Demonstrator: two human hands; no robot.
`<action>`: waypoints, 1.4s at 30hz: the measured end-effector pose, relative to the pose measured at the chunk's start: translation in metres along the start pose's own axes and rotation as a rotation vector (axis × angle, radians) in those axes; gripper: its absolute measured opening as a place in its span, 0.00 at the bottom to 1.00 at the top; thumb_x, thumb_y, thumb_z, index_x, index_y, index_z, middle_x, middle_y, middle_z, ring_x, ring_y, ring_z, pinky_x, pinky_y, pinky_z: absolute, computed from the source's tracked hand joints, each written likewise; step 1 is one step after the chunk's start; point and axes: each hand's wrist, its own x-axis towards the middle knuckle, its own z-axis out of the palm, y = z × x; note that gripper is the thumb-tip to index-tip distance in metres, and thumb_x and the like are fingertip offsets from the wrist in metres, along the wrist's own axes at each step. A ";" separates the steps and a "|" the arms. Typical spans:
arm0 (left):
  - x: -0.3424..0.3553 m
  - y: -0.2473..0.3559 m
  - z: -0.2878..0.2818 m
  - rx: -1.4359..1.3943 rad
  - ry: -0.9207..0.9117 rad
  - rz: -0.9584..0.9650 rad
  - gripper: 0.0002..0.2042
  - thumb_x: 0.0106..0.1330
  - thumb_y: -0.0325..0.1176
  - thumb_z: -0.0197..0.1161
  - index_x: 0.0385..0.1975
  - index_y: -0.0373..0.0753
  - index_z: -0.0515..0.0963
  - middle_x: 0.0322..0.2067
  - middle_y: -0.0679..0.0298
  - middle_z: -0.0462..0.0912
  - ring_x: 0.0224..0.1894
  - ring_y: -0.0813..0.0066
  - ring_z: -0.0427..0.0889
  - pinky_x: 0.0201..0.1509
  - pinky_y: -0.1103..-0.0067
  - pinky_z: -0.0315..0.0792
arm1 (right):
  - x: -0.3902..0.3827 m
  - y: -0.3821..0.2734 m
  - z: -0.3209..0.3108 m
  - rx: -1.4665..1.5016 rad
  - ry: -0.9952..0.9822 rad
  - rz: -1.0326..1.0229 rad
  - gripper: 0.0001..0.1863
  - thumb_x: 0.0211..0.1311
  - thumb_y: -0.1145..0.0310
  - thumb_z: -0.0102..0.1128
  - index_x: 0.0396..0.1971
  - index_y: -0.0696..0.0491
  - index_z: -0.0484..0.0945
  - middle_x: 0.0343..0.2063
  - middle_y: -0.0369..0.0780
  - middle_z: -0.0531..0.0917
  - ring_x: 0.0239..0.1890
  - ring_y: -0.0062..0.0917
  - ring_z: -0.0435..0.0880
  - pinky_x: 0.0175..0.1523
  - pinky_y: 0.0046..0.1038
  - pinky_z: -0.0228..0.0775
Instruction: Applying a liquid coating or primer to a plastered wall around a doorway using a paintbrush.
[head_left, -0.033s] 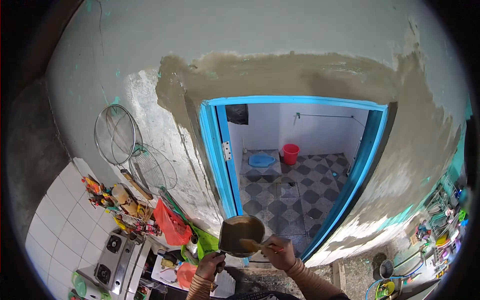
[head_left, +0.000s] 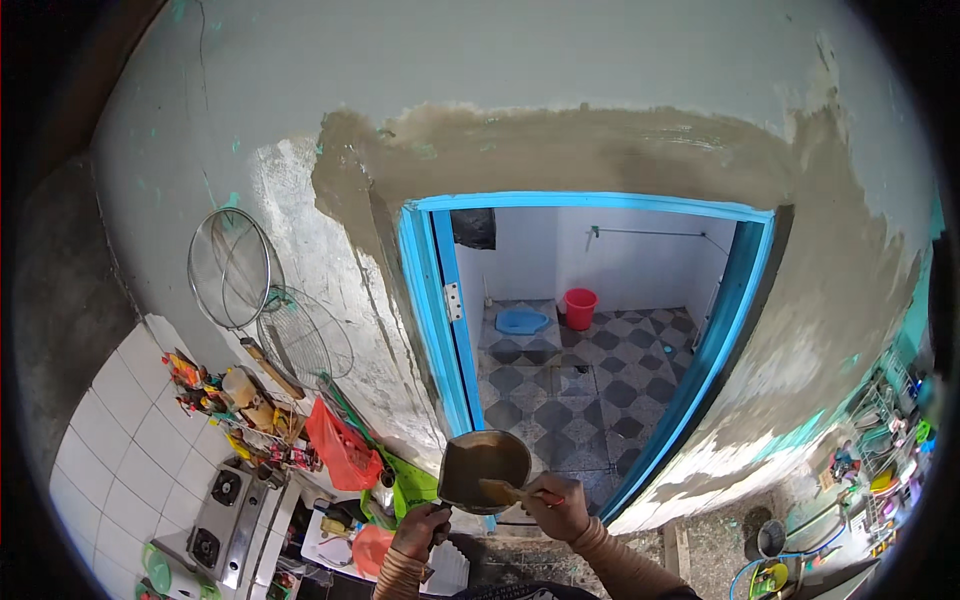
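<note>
My left hand (head_left: 418, 532) is closed round the dark handle of a saucepan (head_left: 515, 452), held low in front of me before the doorway. Inside the pan lies a brown, wet-looking mix (head_left: 482, 462). My right hand (head_left: 560, 507) grips a tan flat tool that looks like a paintbrush (head_left: 508, 490). Its wide end reaches over the pan's near right side and meets the mix; a small red part shows by my fingers. Both forearms wear tan sleeves.
A blue door frame (head_left: 590, 198) opens onto a tiled bathroom with a red bucket (head_left: 580, 308) and blue squat toilet (head_left: 522, 320). Damp grey-brown plaster (head_left: 580, 150) surrounds it. Left stand a gas stove (head_left: 220, 520) and hanging strainers (head_left: 230, 268); right, a dish rack (head_left: 880, 430).
</note>
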 end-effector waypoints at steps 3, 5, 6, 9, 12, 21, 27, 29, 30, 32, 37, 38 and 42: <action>0.005 -0.006 0.003 -0.011 -0.021 0.013 0.06 0.60 0.32 0.59 0.27 0.37 0.73 0.17 0.69 0.69 0.17 0.81 0.65 0.20 0.84 0.58 | -0.009 0.000 -0.001 0.129 0.091 0.075 0.04 0.46 0.77 0.61 0.22 0.56 0.75 0.16 0.41 0.77 0.19 0.26 0.78 0.24 0.25 0.67; 0.009 -0.005 0.004 -0.021 -0.034 0.022 0.06 0.60 0.32 0.59 0.28 0.37 0.73 0.17 0.69 0.69 0.17 0.81 0.65 0.20 0.84 0.58 | -0.013 0.000 -0.002 0.234 0.094 0.166 0.04 0.46 0.77 0.61 0.22 0.56 0.75 0.16 0.41 0.77 0.19 0.27 0.78 0.25 0.25 0.67; 0.009 -0.006 0.005 -0.028 -0.038 0.025 0.06 0.60 0.32 0.59 0.28 0.37 0.73 0.17 0.69 0.69 0.17 0.81 0.65 0.20 0.84 0.59 | -0.015 -0.002 -0.001 0.230 0.121 0.151 0.03 0.47 0.77 0.61 0.22 0.57 0.75 0.17 0.41 0.77 0.20 0.26 0.78 0.25 0.24 0.68; 0.010 -0.010 0.009 -0.049 -0.034 0.029 0.07 0.59 0.33 0.59 0.26 0.37 0.72 0.16 0.69 0.68 0.16 0.81 0.64 0.19 0.83 0.57 | -0.015 -0.005 -0.005 0.217 0.177 0.109 0.03 0.49 0.78 0.61 0.23 0.58 0.75 0.19 0.40 0.78 0.22 0.23 0.79 0.26 0.24 0.69; 0.011 -0.008 0.010 -0.030 -0.026 0.034 0.08 0.60 0.34 0.59 0.25 0.36 0.72 0.16 0.69 0.68 0.15 0.82 0.63 0.18 0.83 0.56 | -0.017 -0.001 -0.010 -0.049 0.021 0.047 0.02 0.50 0.78 0.60 0.24 0.58 0.75 0.19 0.39 0.79 0.24 0.21 0.80 0.28 0.24 0.71; 0.009 -0.002 0.019 -0.055 -0.101 0.005 0.07 0.61 0.32 0.58 0.28 0.35 0.71 0.17 0.68 0.67 0.15 0.82 0.63 0.18 0.83 0.56 | -0.029 0.001 -0.011 0.360 0.276 0.133 0.02 0.52 0.79 0.58 0.25 0.62 0.75 0.20 0.41 0.80 0.24 0.21 0.81 0.30 0.22 0.74; 0.018 -0.012 0.019 -0.042 -0.138 -0.003 0.07 0.61 0.31 0.57 0.28 0.35 0.71 0.17 0.67 0.67 0.17 0.80 0.64 0.19 0.82 0.58 | -0.037 -0.004 -0.020 0.342 0.277 0.110 0.03 0.54 0.78 0.57 0.27 0.62 0.75 0.22 0.42 0.81 0.25 0.22 0.82 0.31 0.22 0.75; 0.015 -0.005 0.025 0.016 -0.120 -0.010 0.07 0.61 0.31 0.57 0.29 0.34 0.71 0.17 0.67 0.67 0.17 0.79 0.64 0.19 0.82 0.59 | -0.039 0.002 -0.023 0.265 0.171 0.118 0.04 0.55 0.77 0.57 0.28 0.63 0.76 0.22 0.42 0.81 0.24 0.22 0.82 0.30 0.22 0.75; 0.013 0.000 0.029 0.062 -0.094 -0.016 0.06 0.62 0.31 0.57 0.29 0.34 0.71 0.18 0.67 0.67 0.17 0.79 0.65 0.19 0.82 0.59 | -0.041 0.004 -0.023 0.263 0.187 0.115 0.04 0.55 0.77 0.57 0.28 0.63 0.76 0.22 0.42 0.81 0.24 0.22 0.82 0.30 0.22 0.75; 0.017 -0.004 0.025 0.016 -0.123 -0.021 0.06 0.62 0.31 0.57 0.29 0.34 0.71 0.18 0.66 0.68 0.17 0.79 0.65 0.19 0.82 0.59 | -0.046 0.006 -0.022 0.450 0.328 0.136 0.05 0.55 0.76 0.58 0.28 0.64 0.76 0.23 0.43 0.81 0.24 0.22 0.82 0.30 0.22 0.75; 0.011 0.003 0.030 0.052 -0.106 0.024 0.07 0.62 0.31 0.56 0.29 0.34 0.71 0.19 0.64 0.70 0.17 0.77 0.67 0.20 0.82 0.60 | -0.042 0.005 -0.032 0.429 0.224 0.147 0.05 0.57 0.78 0.56 0.30 0.65 0.76 0.23 0.44 0.81 0.25 0.24 0.82 0.31 0.23 0.76; 0.014 0.001 0.029 0.001 -0.097 0.002 0.06 0.61 0.31 0.56 0.29 0.34 0.71 0.19 0.64 0.70 0.17 0.77 0.67 0.19 0.82 0.60 | -0.041 0.001 -0.035 0.499 0.237 0.213 0.06 0.56 0.76 0.57 0.29 0.65 0.76 0.23 0.43 0.81 0.25 0.23 0.82 0.30 0.23 0.75; 0.001 0.004 0.039 0.030 -0.035 0.089 0.11 0.60 0.33 0.60 0.17 0.41 0.70 0.11 0.71 0.66 0.10 0.82 0.61 0.13 0.83 0.53 | -0.031 -0.003 -0.045 0.555 0.256 0.173 0.05 0.56 0.77 0.57 0.28 0.64 0.76 0.22 0.43 0.81 0.25 0.23 0.81 0.30 0.23 0.74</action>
